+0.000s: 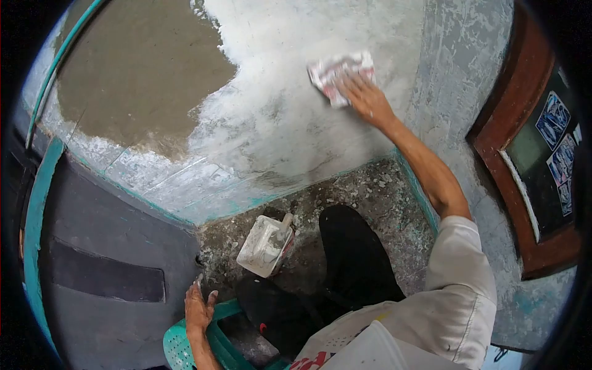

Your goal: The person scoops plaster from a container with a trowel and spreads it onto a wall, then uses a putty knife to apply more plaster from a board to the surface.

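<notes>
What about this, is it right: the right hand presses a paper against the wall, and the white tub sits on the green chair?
Not quite. The head view shows the white tub on the floor, not on the green chair. The right hand does press a paper against the wall.

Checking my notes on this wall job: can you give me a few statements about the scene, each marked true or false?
1. The right hand presses a crumpled white-and-red sheet against the plastered wall. True.
2. The left hand holds a brush. False: it rests empty on the green plastic chair.
3. The white plastic tub sits on the floor. True.
4. The white coating covers the whole wall. False: a large grey-brown patch at upper left is uncoated.
</notes>
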`<state>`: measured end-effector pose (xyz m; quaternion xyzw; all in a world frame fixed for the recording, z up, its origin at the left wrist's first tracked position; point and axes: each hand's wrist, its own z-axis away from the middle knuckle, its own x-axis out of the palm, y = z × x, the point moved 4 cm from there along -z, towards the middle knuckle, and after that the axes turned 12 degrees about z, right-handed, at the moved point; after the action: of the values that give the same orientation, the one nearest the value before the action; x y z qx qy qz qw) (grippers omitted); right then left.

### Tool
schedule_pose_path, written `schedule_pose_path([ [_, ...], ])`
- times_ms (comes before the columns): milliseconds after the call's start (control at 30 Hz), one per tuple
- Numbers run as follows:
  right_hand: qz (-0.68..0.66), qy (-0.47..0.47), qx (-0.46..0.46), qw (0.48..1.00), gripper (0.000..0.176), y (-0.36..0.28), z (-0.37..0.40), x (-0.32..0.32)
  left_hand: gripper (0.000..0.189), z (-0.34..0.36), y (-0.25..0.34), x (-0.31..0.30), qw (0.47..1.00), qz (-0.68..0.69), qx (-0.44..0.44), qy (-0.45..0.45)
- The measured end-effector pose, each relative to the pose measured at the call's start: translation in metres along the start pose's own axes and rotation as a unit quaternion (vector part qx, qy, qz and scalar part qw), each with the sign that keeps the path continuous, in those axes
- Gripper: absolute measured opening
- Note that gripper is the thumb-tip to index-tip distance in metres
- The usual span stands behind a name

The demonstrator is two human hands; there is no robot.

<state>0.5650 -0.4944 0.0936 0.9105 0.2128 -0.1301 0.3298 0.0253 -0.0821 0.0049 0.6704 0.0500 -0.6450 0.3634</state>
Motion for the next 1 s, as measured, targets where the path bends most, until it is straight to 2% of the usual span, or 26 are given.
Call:
schedule_pose_path([
  [67,-0.055,-0.049,-0.001,0.997,0.063,-0.024,0.035,0.000,0.068,0.000,-0.001,0.001,1.000,0.002,0.007,0.011],
  [100,-0.053,-0.043,-0.003,0.998,0.063,-0.021,0.031,-0.004,0.068,-0.001,0.002,0.000,1.000,0.004,0.008,0.004],
  [167,-0.060,-0.009,0.051,0.997,0.063,-0.009,0.029,-0.013,0.068,0.000,0.007,-0.003,1.000,0.003,0.007,-0.006],
  [200,-0.086,0.026,0.066,0.994,0.061,0.004,0.007,-0.033,0.068,-0.001,0.011,-0.004,1.000,0.011,0.005,-0.007],
  [233,-0.087,0.021,0.071,0.993,0.061,0.011,-0.018,-0.047,0.068,0.000,0.013,-0.005,1.000,0.018,0.002,-0.009],
  [300,-0.052,0.087,0.115,0.988,0.060,0.028,-0.058,-0.065,0.068,-0.002,0.007,-0.003,1.000,0.011,0.017,-0.009],
  [400,-0.050,0.083,0.106,0.990,0.060,0.013,-0.055,-0.022,0.068,-0.002,0.003,-0.001,1.000,0.004,0.024,0.003],
  [467,-0.113,0.036,0.066,0.991,0.060,-0.031,-0.001,0.011,0.069,-0.002,0.003,-0.003,1.000,0.002,0.022,0.014],
  [533,-0.164,-0.050,0.030,0.985,0.059,-0.078,0.064,0.014,0.070,-0.001,0.002,-0.002,1.000,0.005,0.007,0.003],
  [600,-0.173,-0.150,-0.010,0.973,0.056,-0.093,0.108,0.012,0.070,-0.002,-0.002,0.002,1.000,0.008,0.011,0.002],
  [633,-0.171,-0.143,-0.008,0.975,0.056,-0.080,0.096,0.006,0.070,-0.003,-0.004,0.002,1.000,0.006,0.011,-0.003],
  [700,-0.243,-0.037,0.122,0.962,0.048,-0.028,0.074,-0.018,0.070,-0.003,-0.004,0.001,1.000,0.000,0.010,-0.013],
  [767,-0.136,0.075,0.171,0.973,0.045,0.030,0.033,-0.039,0.069,-0.004,0.001,0.000,1.000,0.023,0.017,-0.012],
  [833,-0.060,0.155,0.229,0.959,0.048,0.082,0.008,-0.041,0.069,-0.004,0.001,0.001,0.999,0.018,0.026,-0.010],
  [867,-0.060,0.153,0.231,0.959,0.048,0.094,0.002,-0.028,0.069,-0.004,0.001,0.000,0.999,0.015,0.032,-0.003],
  [933,-0.028,0.151,0.321,0.934,0.052,0.110,0.001,-0.005,0.069,-0.005,0.001,-0.001,0.999,0.021,0.031,-0.004],
  [1000,-0.057,0.131,0.292,0.946,0.051,0.068,0.011,0.011,0.068,-0.006,0.002,-0.002,0.999,0.029,0.031,-0.004],
])
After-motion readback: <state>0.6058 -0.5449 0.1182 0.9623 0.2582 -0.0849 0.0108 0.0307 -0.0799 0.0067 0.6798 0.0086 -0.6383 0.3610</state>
